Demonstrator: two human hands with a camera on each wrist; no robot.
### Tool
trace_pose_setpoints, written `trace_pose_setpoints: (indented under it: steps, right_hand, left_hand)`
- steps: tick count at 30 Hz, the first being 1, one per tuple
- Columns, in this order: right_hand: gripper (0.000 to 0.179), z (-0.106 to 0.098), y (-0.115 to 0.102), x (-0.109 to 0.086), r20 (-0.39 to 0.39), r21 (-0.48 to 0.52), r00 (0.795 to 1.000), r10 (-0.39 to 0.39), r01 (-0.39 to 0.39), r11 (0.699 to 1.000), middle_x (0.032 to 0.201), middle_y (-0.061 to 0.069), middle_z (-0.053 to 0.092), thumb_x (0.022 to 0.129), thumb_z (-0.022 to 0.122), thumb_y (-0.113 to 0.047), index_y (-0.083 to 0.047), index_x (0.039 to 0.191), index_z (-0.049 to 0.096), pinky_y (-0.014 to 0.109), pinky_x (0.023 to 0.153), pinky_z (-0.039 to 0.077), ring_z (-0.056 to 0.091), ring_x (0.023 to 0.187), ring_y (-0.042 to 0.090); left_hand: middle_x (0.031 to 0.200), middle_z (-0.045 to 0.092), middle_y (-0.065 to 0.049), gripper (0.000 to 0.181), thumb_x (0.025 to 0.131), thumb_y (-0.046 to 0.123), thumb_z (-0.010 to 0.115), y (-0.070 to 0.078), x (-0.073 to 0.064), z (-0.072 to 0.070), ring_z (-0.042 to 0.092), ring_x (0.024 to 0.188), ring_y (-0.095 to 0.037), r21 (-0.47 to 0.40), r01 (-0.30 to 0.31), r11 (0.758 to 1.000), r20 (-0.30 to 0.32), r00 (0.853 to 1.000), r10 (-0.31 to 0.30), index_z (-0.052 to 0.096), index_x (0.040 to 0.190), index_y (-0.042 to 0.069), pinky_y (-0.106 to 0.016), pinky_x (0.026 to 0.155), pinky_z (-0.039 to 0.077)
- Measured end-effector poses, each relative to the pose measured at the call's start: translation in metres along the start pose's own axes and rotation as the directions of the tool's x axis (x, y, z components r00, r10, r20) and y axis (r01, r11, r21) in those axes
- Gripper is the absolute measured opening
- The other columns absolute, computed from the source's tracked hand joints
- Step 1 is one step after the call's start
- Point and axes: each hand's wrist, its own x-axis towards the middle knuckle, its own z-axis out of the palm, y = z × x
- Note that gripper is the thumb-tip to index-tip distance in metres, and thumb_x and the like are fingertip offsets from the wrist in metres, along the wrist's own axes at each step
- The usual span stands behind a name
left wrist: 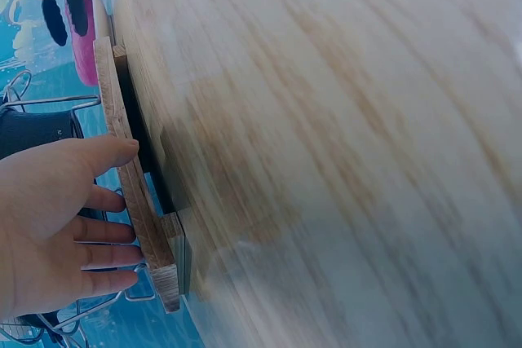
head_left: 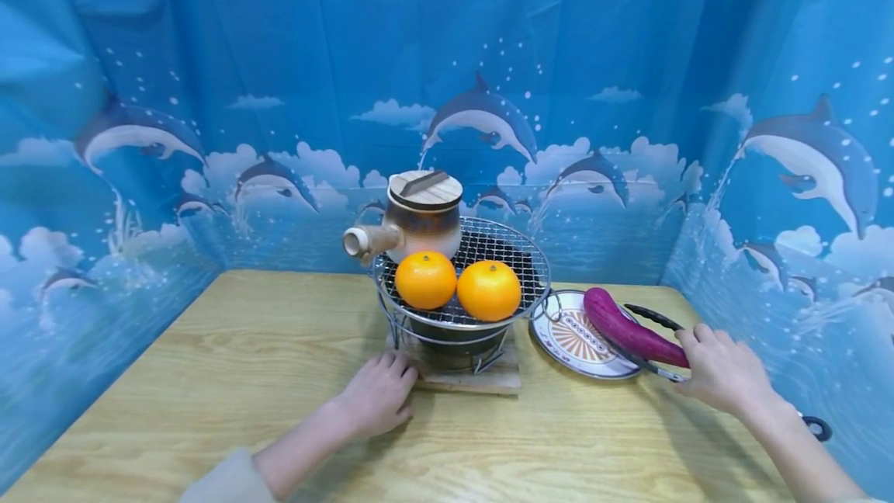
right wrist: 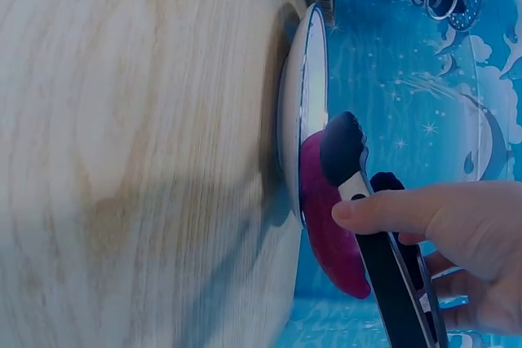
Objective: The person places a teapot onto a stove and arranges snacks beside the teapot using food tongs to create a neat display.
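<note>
Tongs [right wrist: 387, 283] astride the eggplant [head_left: 621, 330]!

It lies on the plate [head_left: 562, 340], one end past the rim, tong arms either side; whether they squeeze, can't tell. The right hand [head_left: 726, 371] has fingers wrapped round the tongs. Alongside, the grill [head_left: 499, 243] bears two oranges [head_left: 425, 280] and a lidded pot [head_left: 422, 231]. The left hand [head_left: 377, 394], fingers extended, grasping nothing, is at the board [head_left: 468, 385] underneath.
</note>
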Motion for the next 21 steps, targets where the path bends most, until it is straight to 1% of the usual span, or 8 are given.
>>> trace_pose_setpoints:
  steps: [3, 6, 8, 14, 21]
  right_hand:
    - [0.067, 0.0031, 0.0010, -0.0001, -0.040, -0.022, 0.999, -0.017, 0.016, 1.000, 0.084, 0.015, 0.052, 0.052, 0.084, -0.030, 0.006, 0.100, 0.057, 0.049, 0.054, 0.041, 0.052, 0.074, 0.037]
    - [0.063, 0.0056, 0.0030, 0.0007, -0.063, -0.031, 0.998, -0.028, 0.026, 0.999, 0.082, 0.015, 0.052, 0.050, 0.083, -0.028, 0.005, 0.096, 0.057, 0.049, 0.053, 0.041, 0.052, 0.073, 0.038]
    - [0.064, 0.0066, 0.0038, 0.0008, -0.057, -0.030, 0.998, -0.026, 0.024, 0.999, 0.082, 0.016, 0.051, 0.050, 0.083, -0.029, 0.006, 0.097, 0.057, 0.049, 0.054, 0.041, 0.051, 0.073, 0.038]
    - [0.068, 0.0079, 0.0027, 0.0013, -0.001, -0.024, 1.000, -0.009, 0.009, 1.000, 0.085, 0.017, 0.052, 0.053, 0.083, -0.030, 0.009, 0.102, 0.056, 0.052, 0.057, 0.042, 0.052, 0.075, 0.038]
    - [0.063, 0.0108, 0.0011, 0.0034, -0.031, -0.033, 0.999, -0.025, 0.024, 0.999, 0.081, 0.015, 0.051, 0.052, 0.082, -0.028, 0.007, 0.097, 0.057, 0.050, 0.053, 0.041, 0.051, 0.072, 0.037]
  left_hand:
    - [0.101, 0.057, -0.013, 0.039, 0.075, 0.035, 0.070, 0.0002, -0.0001, 0.0002, 0.054, 0.091, -0.027, -0.002, 0.005, 1.000, 0.003, 1.000, -0.005, 0.059, 0.095, 0.004, -0.039, 0.074, 0.047]
    - [0.101, 0.057, -0.013, 0.039, 0.075, 0.035, 0.070, 0.0001, 0.0002, 0.0005, 0.054, 0.092, -0.027, -0.004, 0.007, 1.000, 0.002, 1.000, -0.007, 0.059, 0.095, 0.004, -0.039, 0.075, 0.047]
    - [0.101, 0.057, -0.013, 0.038, 0.075, 0.034, 0.070, -0.0001, 0.0000, 0.0006, 0.054, 0.092, -0.028, -0.009, 0.006, 1.000, 0.001, 1.000, -0.006, 0.059, 0.096, 0.004, -0.040, 0.076, 0.047]
    - [0.101, 0.057, -0.014, 0.038, 0.075, 0.033, 0.070, 0.0001, -0.0006, 0.0003, 0.054, 0.092, -0.028, -0.013, 0.006, 1.000, 0.000, 1.000, -0.006, 0.059, 0.095, 0.004, -0.040, 0.076, 0.047]
    - [0.101, 0.057, -0.013, 0.038, 0.075, 0.034, 0.070, 0.0004, 0.0002, -0.0001, 0.054, 0.091, -0.027, -0.008, 0.004, 1.000, -0.006, 1.000, -0.005, 0.059, 0.095, 0.004, -0.039, 0.074, 0.047]
